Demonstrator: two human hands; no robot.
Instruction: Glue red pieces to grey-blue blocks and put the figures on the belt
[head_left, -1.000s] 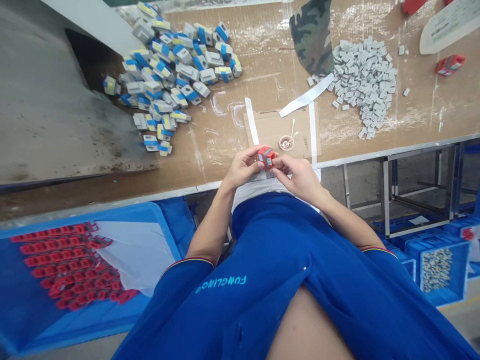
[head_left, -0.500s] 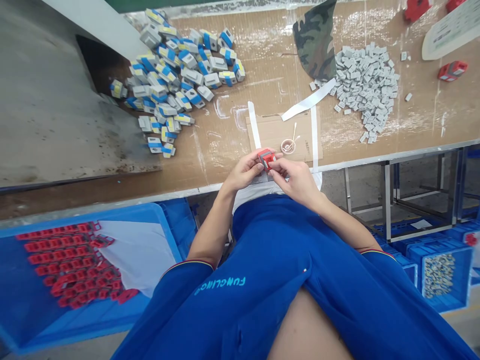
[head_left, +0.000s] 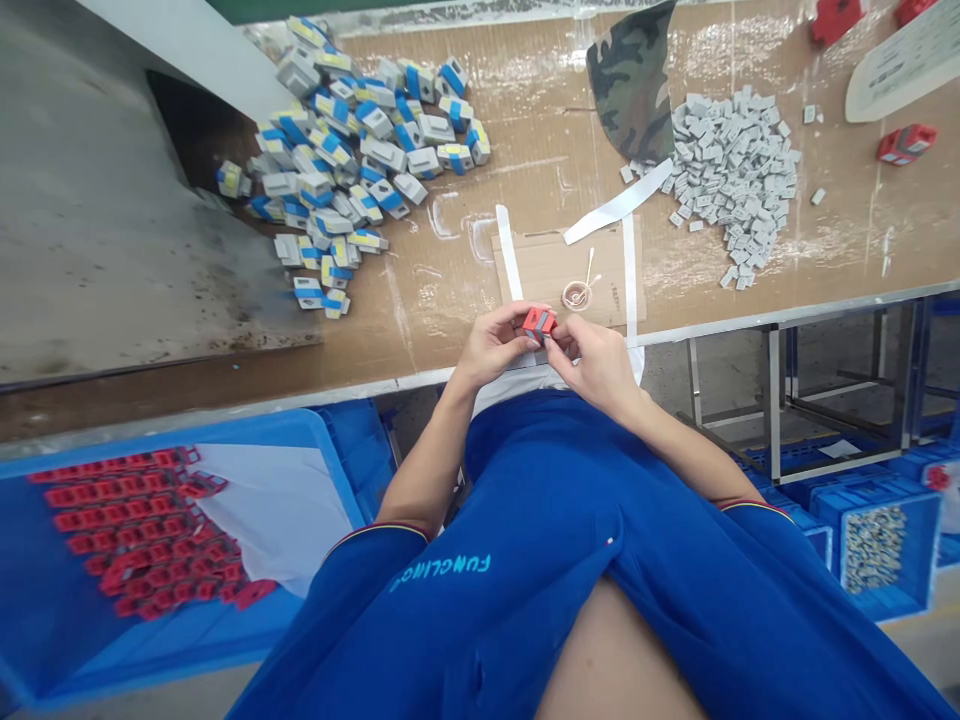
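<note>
A small red and grey plastic block (head_left: 538, 323) is held between my two hands over the front edge of the bench. My left hand (head_left: 496, 343) is closed round its left side. The fingertips of my right hand (head_left: 594, 358) pinch the block from the right. Just beyond the hands, a piece of cardboard (head_left: 547, 262) lies on the bench with white tape strips at its sides. On it stands a small round dish (head_left: 576, 295) with cotton swabs (head_left: 590, 265) in it.
White, blue and yellow blocks (head_left: 386, 152) are heaped at the left of the bench. Small grey pieces (head_left: 739, 180) lie piled at the right, beside a camouflage cloth (head_left: 634, 85). Below left, a blue crate (head_left: 326, 440) holds rows of red parts (head_left: 142, 500).
The red and grey block has been turned between my fingers, so another side faces up. Both hands still hold it in nearly the same place.
</note>
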